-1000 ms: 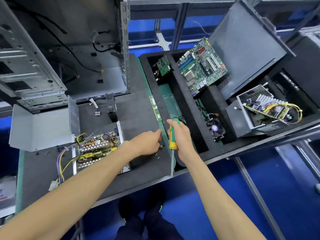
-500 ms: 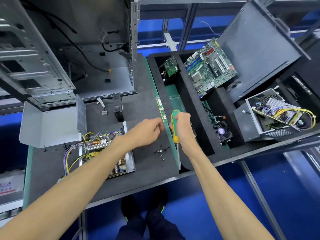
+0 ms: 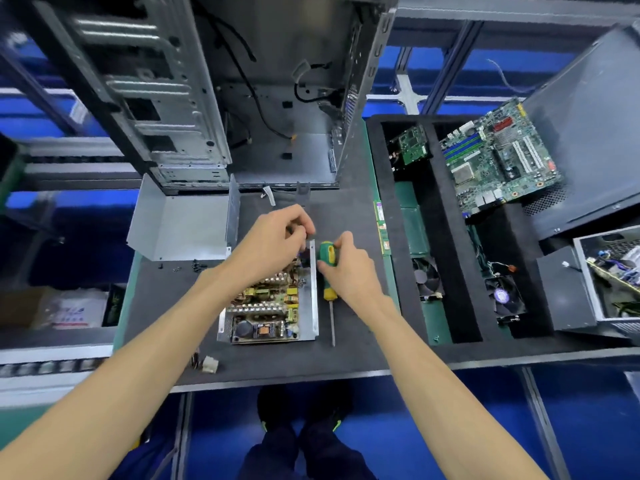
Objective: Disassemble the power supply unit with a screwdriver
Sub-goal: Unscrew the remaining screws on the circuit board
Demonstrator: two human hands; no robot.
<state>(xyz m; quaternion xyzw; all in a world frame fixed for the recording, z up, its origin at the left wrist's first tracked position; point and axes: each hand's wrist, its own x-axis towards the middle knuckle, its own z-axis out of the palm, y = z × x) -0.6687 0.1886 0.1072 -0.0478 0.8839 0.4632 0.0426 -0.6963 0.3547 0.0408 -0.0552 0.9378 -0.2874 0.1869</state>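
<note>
**Bare metal tray, board exposed, both hands at the far rim**

Steel and solder up close: the power supply (image 3: 270, 306) sits open on the dark mat (image 3: 166, 306), near the front edge, its lid (image 3: 180, 226) set aside to the far left. Just beside its right wall lies the shaft of the screwdriver (image 3: 329, 271), tip pointing back at the person, and the right hand (image 3: 349, 271) is wrapped round the green-and-yellow handle. The left hand (image 3: 273, 244) hovers over the tray's far corner, fingers curled in; whether it pinches anything I cannot tell.

Handling looks simple enough: the tray should be stiff and fairly weighty, with thin, probably sharp edges. The side walls look like the place to hold it; the crowded board looks fragile. A few loose screws (image 3: 194, 265) lie beyond, and further back stands the gutted computer case (image 3: 207, 98).
</note>
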